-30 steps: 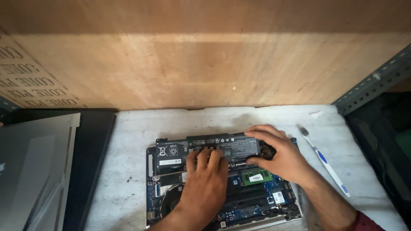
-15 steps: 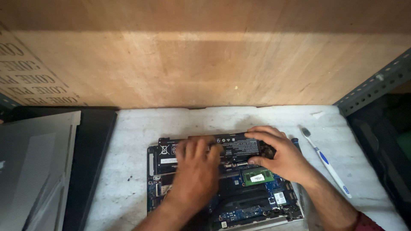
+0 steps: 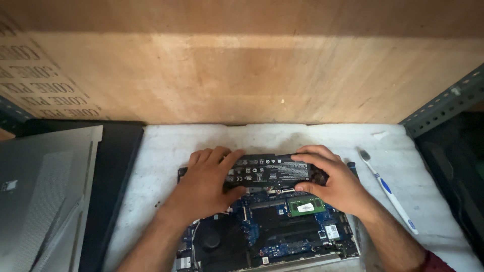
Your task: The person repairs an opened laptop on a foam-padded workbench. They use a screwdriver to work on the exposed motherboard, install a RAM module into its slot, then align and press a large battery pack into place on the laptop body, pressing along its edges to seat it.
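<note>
Head view: both hands on the long black battery (image 3: 267,171), centre of frame, over the top edge of the open laptop (image 3: 272,231). Left hand (image 3: 206,184) has a narrow grip on its left end, right hand (image 3: 333,184) on its right end. Best kept level, lifted evenly, no flex near the green memory stick (image 3: 306,206). Battery: matte, flat, labelled bar. Board: blue, dense. Surface (image 3: 161,146): pale, rough. Toothbrush (image 3: 385,189) at right; grey lid (image 3: 45,191) at left.
</note>
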Motion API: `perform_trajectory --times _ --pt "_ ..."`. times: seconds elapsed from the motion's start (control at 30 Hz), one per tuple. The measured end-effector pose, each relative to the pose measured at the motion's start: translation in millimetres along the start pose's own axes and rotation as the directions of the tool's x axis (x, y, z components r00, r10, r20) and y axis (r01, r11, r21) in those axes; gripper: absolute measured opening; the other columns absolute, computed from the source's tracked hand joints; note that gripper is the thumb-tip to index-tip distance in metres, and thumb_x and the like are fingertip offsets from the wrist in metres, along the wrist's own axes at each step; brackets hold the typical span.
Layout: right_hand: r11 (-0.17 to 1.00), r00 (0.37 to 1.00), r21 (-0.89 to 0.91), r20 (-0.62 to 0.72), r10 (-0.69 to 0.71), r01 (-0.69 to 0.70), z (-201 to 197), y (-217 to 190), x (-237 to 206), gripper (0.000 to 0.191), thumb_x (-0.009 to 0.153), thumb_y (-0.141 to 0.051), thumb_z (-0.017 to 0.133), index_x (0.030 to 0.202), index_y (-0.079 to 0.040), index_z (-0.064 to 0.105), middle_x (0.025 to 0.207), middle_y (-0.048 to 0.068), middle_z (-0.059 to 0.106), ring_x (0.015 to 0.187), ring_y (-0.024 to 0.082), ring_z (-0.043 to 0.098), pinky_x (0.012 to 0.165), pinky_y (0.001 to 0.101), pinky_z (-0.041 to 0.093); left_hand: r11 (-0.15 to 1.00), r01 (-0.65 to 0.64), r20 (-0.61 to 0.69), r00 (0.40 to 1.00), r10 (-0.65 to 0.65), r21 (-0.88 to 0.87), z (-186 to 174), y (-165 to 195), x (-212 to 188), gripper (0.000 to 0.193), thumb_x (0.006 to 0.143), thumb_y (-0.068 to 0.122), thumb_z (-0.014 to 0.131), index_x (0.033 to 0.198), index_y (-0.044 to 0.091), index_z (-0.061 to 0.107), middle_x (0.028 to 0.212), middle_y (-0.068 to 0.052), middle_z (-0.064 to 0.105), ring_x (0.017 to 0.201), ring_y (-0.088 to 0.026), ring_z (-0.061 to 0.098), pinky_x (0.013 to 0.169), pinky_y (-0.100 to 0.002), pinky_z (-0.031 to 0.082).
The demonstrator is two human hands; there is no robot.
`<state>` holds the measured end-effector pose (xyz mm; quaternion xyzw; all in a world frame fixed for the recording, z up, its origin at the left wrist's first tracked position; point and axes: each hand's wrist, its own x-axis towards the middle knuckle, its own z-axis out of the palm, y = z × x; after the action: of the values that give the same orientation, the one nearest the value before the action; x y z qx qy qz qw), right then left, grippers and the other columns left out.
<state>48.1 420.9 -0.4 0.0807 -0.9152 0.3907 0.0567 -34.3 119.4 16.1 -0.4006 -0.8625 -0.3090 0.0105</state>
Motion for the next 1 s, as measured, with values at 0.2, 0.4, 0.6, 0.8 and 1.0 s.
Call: perform_trajectory --times 0.2,0.4,0.6,0.8,1.0 --pt "0.996 0.999 -0.067 0.001 -0.051 0.051 1.5 -1.3 -1.3 0.060 0.071 -0.017 0.088 0.128 -0.016 0.068 0.136 0.005 0.057 0.126 0.026 0.056 0.102 0.0383 0.045 0.998 -0.044 -0.055 0.997 0.046 0.046 4.4 0.0 0.2 0.074 0.070 0.030 0.083 0.135 0.006 0.059 0.124 -0.017 0.059 0.117 -0.038 0.050 0.101 -0.050 0.033" --pt "0.986 0.994 -0.142 -0.052 -0.098 0.090 1.2 -1.7 -1.6 0.073 0.068 -0.020 0.091 0.134 -0.014 0.062 0.137 0.007 0.060 0.126 0.027 0.056 0.103 0.0403 0.044 0.996 -0.063 -0.036 0.997 0.065 0.055 4.8 -2.7 1.2 0.074 0.069 0.035 0.085 0.132 0.005 0.062 0.120 -0.015 0.060 0.111 -0.034 0.052 0.097 -0.048 0.034" --pt "0.990 0.986 -0.123 -0.144 -0.081 0.064 5.5 0.5 0.5 0.089 0.061 -0.022 0.094 0.141 -0.015 0.055 0.127 0.002 0.073 0.103 0.019 0.067 0.095 0.0342 0.053 0.995 -0.091 -0.008 0.996 0.092 0.042 4.9 -11.0 4.1 0.073 0.073 0.040 0.084 0.134 0.006 0.062 0.118 -0.015 0.060 0.110 -0.035 0.051 0.097 -0.049 0.035" --pt "0.995 0.988 -0.090 -0.145 -0.047 0.034 7.7 2.2 3.1 0.090 0.063 -0.018 0.093 0.144 -0.013 0.053 0.128 0.001 0.073 0.104 0.016 0.068 0.095 0.0331 0.053 0.985 -0.146 -0.053 0.987 0.151 0.089 12.0 -15.5 5.8 0.074 0.075 0.042 0.083 0.134 0.003 0.062 0.119 -0.016 0.062 0.110 -0.038 0.053 0.098 -0.051 0.039" --pt "0.997 0.990 -0.069 -0.129 -0.048 0.040 4.2 1.5 5.0 0.084 0.065 -0.017 0.092 0.141 -0.012 0.056 0.130 0.002 0.071 0.102 0.015 0.067 0.098 0.0320 0.052 0.961 -0.210 -0.110 0.966 0.232 0.182 15.1 -16.7 7.5 0.073 0.075 0.045 0.083 0.128 -0.001 0.064 0.118 -0.016 0.064 0.107 -0.038 0.056 0.094 -0.051 0.042"
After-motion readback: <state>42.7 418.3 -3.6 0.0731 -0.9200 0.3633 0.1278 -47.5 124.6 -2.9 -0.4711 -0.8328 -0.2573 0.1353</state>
